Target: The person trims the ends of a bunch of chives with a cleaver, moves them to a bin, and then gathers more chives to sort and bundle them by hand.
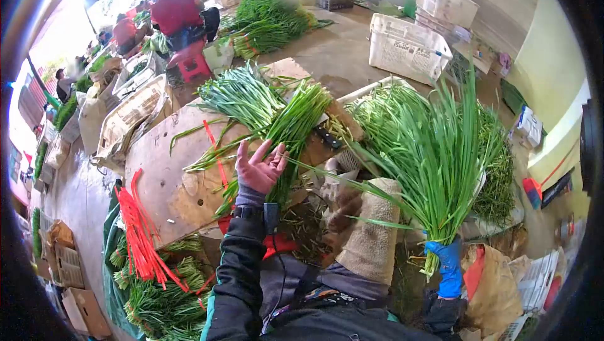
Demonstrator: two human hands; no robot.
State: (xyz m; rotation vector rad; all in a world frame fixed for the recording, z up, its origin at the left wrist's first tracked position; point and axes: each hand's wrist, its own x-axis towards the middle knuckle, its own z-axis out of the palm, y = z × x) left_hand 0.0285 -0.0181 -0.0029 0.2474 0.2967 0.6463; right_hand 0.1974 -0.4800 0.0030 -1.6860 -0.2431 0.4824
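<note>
My left hand (260,166) is bare, palm up with its fingers apart and slightly curled, over the wooden board (170,190). Nothing lies in it. A blue glove covers my right hand (445,265), which is closed round the lower stems of a tall bunch of green stalks (440,177), leaves pointing up. Beyond my left hand, bundles of green stalks (296,114) lie on the board beside a black-handled knife (328,138). One red strip (214,143) lies near my left hand, and several red strips (141,234) hang over the board's left edge.
A large heap of greens (390,114) lies in a container at the right. White crates (409,48) stand behind it. Tied bundles (163,297) lie below the board at the lower left. A person in red (176,11) sits on a stool (190,61) farther back.
</note>
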